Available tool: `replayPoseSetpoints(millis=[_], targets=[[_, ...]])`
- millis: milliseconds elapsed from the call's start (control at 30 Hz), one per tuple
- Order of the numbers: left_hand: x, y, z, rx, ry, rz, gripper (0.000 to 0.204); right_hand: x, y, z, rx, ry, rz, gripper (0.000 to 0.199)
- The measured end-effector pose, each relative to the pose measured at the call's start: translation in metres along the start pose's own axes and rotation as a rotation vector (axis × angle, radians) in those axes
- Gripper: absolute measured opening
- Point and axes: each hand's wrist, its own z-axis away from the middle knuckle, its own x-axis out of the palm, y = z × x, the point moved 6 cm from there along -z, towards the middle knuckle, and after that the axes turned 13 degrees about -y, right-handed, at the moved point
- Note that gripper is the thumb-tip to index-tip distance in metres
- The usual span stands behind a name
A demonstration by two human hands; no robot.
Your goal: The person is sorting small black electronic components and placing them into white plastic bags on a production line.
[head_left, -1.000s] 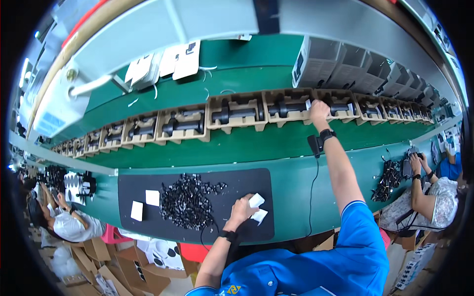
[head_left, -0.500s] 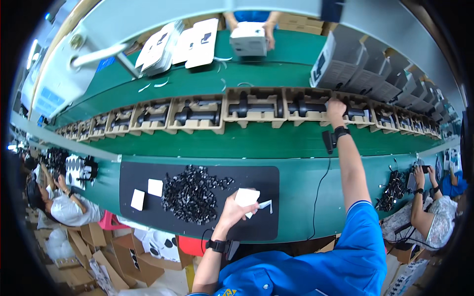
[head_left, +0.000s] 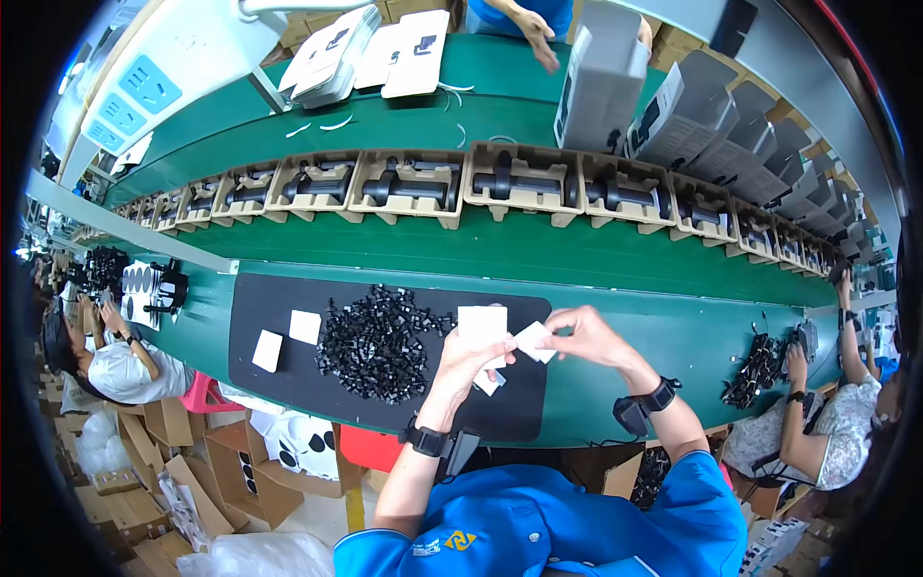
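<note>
My left hand is closed round a small stack of white paper cards, held over the right half of a black mat. A loose white slip hangs below its fingers. To the right, my right hand pinches a single white card between thumb and fingertips, close to my left fingers. Left of my hands lies a heap of small black plastic parts. Two white pieces, an upper card and a lower card, lie flat beside the heap.
Across the green bench runs a row of brown moulded trays holding black parts. Grey-white open boxes stand behind at right, flat printed sheets at far left. Across from me a co-worker's hand shows; others sit at both sides.
My right hand has come back from the tray row and now pinches a white card beside my left hand. Across the bench, a box now stands upright at the right.
</note>
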Motion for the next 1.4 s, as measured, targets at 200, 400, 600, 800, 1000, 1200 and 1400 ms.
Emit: replayPoseSetpoints(millis=[200, 400, 600, 800, 1000, 1200, 1400], targets=[[-0.046, 0.026, 0.049, 0.065, 0.34, -0.1, 0.054, -0.129, -0.024, -0.028, -0.054, 1.0, 0.848, 0.018], [-0.076, 0.014, 0.14, 0.016, 0.575, -0.137, 0.02, -0.198, 0.066, -0.052, 0.28, 1.147, 1.069, 0.021], [-0.074, 0.0, 0.154, -0.036, 0.591, -0.156, 0.022, -0.232, 0.097, -0.017, 0.66, 1.181, 1.135, 0.014], [-0.061, -0.004, 0.135, -0.049, 0.53, -0.146, 0.029, -0.25, 0.119, 0.038, 0.767, 1.121, 1.239, 0.022], [-0.054, -0.005, 0.112, -0.074, 0.432, -0.154, 0.031, -0.273, 0.129, 0.087, 0.967, 0.973, 1.252, 0.018], [-0.016, 0.002, 0.059, -0.045, 0.203, 0.07, 0.034, -0.274, 0.064, 0.12, 1.101, 0.956, 1.119, 0.039], [0.031, 0.01, 0.026, -0.018, -0.164, 0.471, 0.046, -0.002, -0.096, 0.042, -0.155, 0.302, 1.03, 0.071]])
